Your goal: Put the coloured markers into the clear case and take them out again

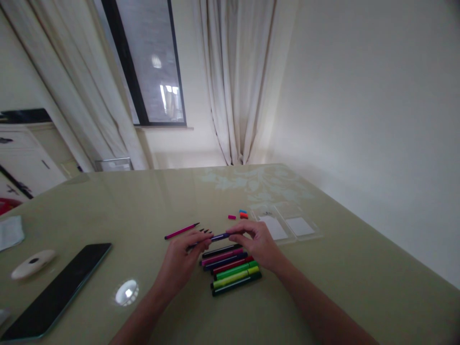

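Between both hands is a dark blue felt-tip pen (220, 237), held level above the table. My left hand (184, 254) pinches its left end, and the fingers of my right hand (254, 240) close on its right end. Whether the cap sits apart from the barrel I cannot tell. Just below lies a row of several capped felt-tip pens (233, 269) in black, purple, dark blue, red and greens. An uncapped magenta pen (181, 231) rests beyond my left hand, with several more dark tips showing beside it, their barrels hidden by that hand.
Loose pen caps (243, 215) in magenta, orange and blue lie behind my right hand. A clear plastic case (316, 234) with white cards is at the right. On the left are a tablet (59, 292), a whitish oval object (34, 264) and a folded cloth (10, 232).
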`<state>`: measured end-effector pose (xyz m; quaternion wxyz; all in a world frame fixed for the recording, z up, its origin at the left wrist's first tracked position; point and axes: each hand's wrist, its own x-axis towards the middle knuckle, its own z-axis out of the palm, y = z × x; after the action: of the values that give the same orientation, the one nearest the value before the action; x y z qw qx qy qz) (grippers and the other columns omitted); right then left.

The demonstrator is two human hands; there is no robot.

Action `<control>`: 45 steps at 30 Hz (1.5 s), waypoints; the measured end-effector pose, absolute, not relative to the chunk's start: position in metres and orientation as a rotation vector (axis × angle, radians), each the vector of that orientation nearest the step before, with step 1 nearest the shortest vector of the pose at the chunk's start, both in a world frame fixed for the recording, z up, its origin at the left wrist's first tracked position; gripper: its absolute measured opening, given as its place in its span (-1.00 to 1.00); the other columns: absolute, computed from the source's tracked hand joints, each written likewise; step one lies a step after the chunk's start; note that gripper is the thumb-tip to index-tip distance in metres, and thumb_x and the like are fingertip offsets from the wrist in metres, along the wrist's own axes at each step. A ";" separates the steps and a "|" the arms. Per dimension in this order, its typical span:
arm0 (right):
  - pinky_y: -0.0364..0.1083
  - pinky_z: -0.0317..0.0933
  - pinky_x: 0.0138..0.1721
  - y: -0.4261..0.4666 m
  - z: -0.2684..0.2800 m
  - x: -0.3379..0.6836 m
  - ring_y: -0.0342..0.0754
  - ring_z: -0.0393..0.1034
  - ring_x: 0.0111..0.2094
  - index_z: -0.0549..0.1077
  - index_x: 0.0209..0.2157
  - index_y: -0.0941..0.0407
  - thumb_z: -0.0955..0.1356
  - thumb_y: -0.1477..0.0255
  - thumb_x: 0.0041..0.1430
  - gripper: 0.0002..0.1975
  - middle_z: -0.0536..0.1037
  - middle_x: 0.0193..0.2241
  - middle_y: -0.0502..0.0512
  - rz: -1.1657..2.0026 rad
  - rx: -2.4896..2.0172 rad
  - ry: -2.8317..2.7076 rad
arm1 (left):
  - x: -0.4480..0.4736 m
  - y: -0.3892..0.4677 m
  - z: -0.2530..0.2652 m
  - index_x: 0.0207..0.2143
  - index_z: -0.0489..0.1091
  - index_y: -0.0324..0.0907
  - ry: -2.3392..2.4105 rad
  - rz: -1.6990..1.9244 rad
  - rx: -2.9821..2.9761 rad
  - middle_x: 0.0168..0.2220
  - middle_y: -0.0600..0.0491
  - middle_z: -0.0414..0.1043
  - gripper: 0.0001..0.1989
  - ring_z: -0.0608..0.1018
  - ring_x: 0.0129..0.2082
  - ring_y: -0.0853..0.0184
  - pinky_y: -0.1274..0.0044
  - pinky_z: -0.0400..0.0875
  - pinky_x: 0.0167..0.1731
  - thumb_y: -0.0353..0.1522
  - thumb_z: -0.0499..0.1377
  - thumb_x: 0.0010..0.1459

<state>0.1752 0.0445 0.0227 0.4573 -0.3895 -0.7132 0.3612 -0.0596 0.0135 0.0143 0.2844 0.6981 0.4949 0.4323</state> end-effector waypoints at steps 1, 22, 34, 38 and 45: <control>0.00 0.37 -0.17 0.044 0.023 0.175 0.01 0.52 -0.30 0.69 -0.29 0.01 0.50 0.33 0.14 -0.89 0.67 -0.37 0.05 0.888 -0.961 -1.763 | -0.059 0.013 0.014 -0.17 0.65 -0.09 1.333 1.158 1.877 -0.32 0.03 0.64 -0.71 0.62 -0.36 0.27 0.50 0.49 -0.33 -0.16 0.19 0.25; 0.12 0.20 0.12 0.070 -0.006 0.201 0.19 0.36 0.11 0.53 0.06 0.09 0.33 0.53 0.25 -0.65 0.54 0.09 0.23 0.038 -1.553 -2.137 | -0.065 0.023 -0.005 -0.13 0.60 -0.06 1.555 0.882 2.088 -0.05 -0.05 0.60 -0.66 0.56 0.00 0.11 0.29 0.41 0.07 -0.21 0.04 0.32; 0.08 0.19 0.05 0.066 -0.001 0.196 0.15 0.38 0.04 0.58 -0.26 0.08 0.42 0.45 0.27 -0.94 0.57 -0.04 0.18 0.034 -1.566 -2.177 | -0.117 0.035 0.000 -0.20 0.59 -0.11 2.012 0.536 2.101 -0.16 -0.09 0.57 -0.63 0.55 -0.08 0.08 0.31 0.37 -0.02 -0.20 0.01 0.33; 0.08 0.19 0.04 0.068 -0.002 0.197 0.14 0.40 0.04 0.59 -0.30 0.08 0.42 0.44 0.27 -0.93 0.59 -0.04 0.18 0.057 -1.528 -2.167 | -0.117 0.035 -0.001 -0.21 0.59 -0.11 2.068 0.471 2.147 -0.16 -0.09 0.57 -0.61 0.54 -0.10 0.09 0.32 0.37 -0.04 -0.23 -0.03 0.35; 0.00 0.27 -0.09 0.061 0.011 0.189 0.06 0.52 -0.16 0.57 -0.21 0.05 0.42 0.50 0.25 -0.90 0.67 -0.22 0.07 0.401 -1.301 -2.013 | -0.121 0.036 0.001 -0.24 0.60 -0.11 2.066 0.439 2.165 -0.16 -0.09 0.57 -0.62 0.55 -0.11 0.09 0.33 0.37 -0.05 -0.23 -0.01 0.34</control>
<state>0.1893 0.0610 0.0109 0.3483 -0.5019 -0.7765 0.1547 -0.1211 0.0360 0.0007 0.0584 0.7147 0.6818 0.1448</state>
